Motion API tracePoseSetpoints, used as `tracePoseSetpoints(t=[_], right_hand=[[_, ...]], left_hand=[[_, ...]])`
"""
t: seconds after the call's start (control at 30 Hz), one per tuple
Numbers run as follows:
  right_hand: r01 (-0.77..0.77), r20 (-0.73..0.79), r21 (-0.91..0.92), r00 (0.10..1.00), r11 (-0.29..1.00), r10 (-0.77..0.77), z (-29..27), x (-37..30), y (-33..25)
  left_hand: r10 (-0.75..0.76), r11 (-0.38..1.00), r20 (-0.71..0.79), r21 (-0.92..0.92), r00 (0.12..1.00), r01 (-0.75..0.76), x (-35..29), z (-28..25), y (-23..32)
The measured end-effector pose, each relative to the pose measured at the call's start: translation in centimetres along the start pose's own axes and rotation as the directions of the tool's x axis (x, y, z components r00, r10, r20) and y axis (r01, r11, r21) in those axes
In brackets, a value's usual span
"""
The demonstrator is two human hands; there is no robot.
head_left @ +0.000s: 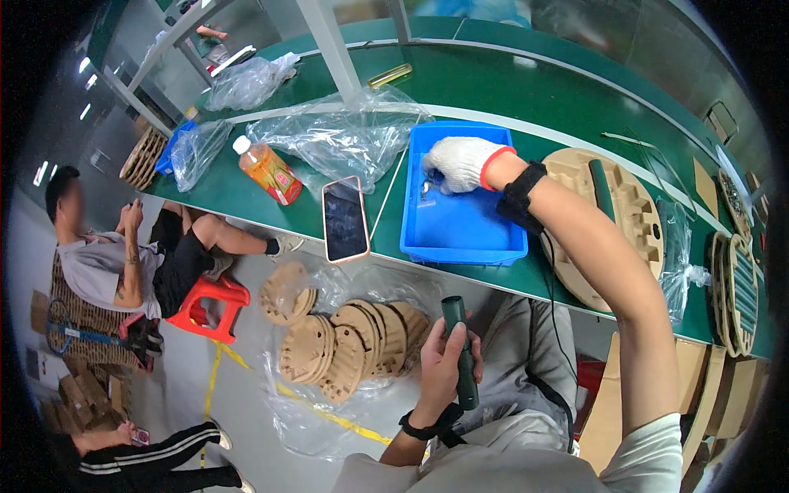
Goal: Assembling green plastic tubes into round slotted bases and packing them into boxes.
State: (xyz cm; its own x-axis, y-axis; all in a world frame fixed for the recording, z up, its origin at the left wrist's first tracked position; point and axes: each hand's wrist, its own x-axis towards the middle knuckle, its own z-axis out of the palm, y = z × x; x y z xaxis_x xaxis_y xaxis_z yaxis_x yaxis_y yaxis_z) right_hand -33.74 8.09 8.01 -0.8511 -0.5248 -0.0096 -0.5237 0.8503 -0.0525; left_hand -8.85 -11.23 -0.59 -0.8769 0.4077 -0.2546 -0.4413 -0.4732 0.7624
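Note:
My left hand [442, 366], bare, is closed around a dark green tube-shaped body [467, 378], like a flashlight barrel, held upright over my lap. My right hand [464, 164] wears a white knit glove with a red cuff and reaches into a blue plastic bin [468, 256] on the bench. Its fingers are curled down at the bin's left side; what they hold, if anything, is hidden. A few small light bits [425, 191] show beside the fingertips. Right of the bin, under my forearm, a round tan moulded tray [637, 218] carries another green tube [601, 187].
A phone [345, 220], a drink bottle [269, 171] and clear plastic bags [337, 135] lie left of the bin. Slotted trays [734, 292] stand at the right edge. Stacked tan trays [362, 341] rest on the floor. A person [115, 267] sits on a red stool [209, 306].

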Motion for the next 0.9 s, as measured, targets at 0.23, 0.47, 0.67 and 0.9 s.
tracePoseSetpoints(t=[0.23,0.47,0.67,0.9], right_hand=[[-0.013,-0.111,0.207,0.993,0.978,0.037,-1.7,-1.6,0.1],[-0.101,-0.154,0.339,0.975,0.935,0.161,-3.5,-3.9,0.8],[0.123,-0.5,-0.002,0.859,0.992,-0.108,-3.5,-6.2,0.4],[-0.027,-0.671,-0.23,0.728,0.973,-0.139,-1.7,-7.6,1.9]], left_hand=[[0.008,0.999,0.011,0.033,1.0,-0.009,-0.6,0.5,-1.0],[-0.044,0.999,0.014,0.008,0.999,0.044,-0.1,0.9,-1.7],[-0.011,0.999,0.038,0.047,0.999,0.01,0.1,1.2,-1.9],[-0.059,0.996,0.047,0.075,0.997,0.056,-0.1,2.1,-3.0]])
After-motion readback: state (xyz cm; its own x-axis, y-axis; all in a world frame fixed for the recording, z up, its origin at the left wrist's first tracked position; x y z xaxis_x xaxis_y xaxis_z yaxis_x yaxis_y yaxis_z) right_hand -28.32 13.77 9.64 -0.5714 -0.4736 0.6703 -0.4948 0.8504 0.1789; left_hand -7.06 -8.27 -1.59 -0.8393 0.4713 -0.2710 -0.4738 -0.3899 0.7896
